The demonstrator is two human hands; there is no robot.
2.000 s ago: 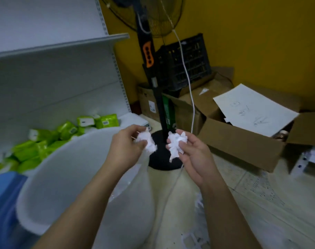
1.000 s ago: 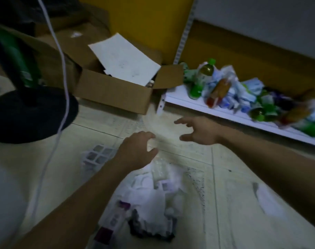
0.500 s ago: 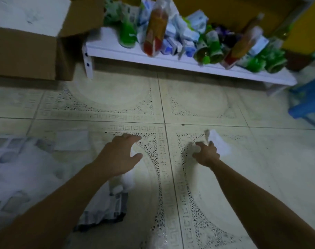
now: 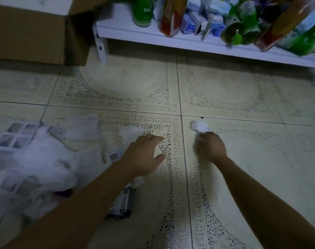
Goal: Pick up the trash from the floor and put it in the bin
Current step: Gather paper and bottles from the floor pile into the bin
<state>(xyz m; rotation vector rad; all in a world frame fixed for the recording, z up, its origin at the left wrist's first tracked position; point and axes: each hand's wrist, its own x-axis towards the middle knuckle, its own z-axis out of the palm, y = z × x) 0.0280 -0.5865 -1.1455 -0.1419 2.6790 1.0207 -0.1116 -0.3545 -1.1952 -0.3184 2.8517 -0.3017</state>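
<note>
Trash (image 4: 36,159) lies heaped on the floor (image 4: 251,159) at left; left hand (image 4: 144,153) hovers open over 1 scrap (image 4: 130,133), right hand (image 4: 211,147) curls round 1 wad (image 4: 199,126), where a partial grip probably risks a drop en route.

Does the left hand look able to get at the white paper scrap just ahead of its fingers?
Probably yes: the left hand is open, its fingers at the edge of the white paper scrap, which lies uncovered on the floor tiles; nothing stands between them.
</note>
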